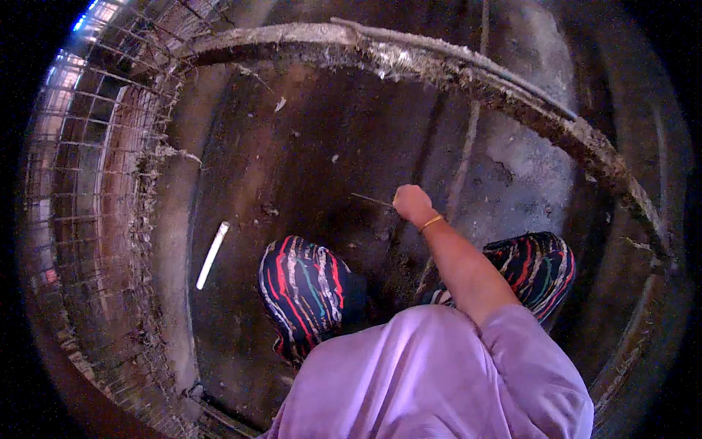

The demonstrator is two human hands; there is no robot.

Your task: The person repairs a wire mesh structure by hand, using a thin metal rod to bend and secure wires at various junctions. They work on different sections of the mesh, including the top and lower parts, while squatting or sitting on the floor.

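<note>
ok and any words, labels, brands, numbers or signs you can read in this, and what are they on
None that can be read.
The lilac shirt, striped trousers and white strip show no lettering.
The thin stick in the right hand is too small to tell.
Beyond the wire mesh it is too blurred to tell.

Passage is open over the floor (292, 168) between the right hand (412, 204) and the far beam (292, 35). Wire mesh (77, 146) bounds the left; knees (303, 282) obstruct the near side. A thin stick (371, 198) projects left from the hand.
</note>
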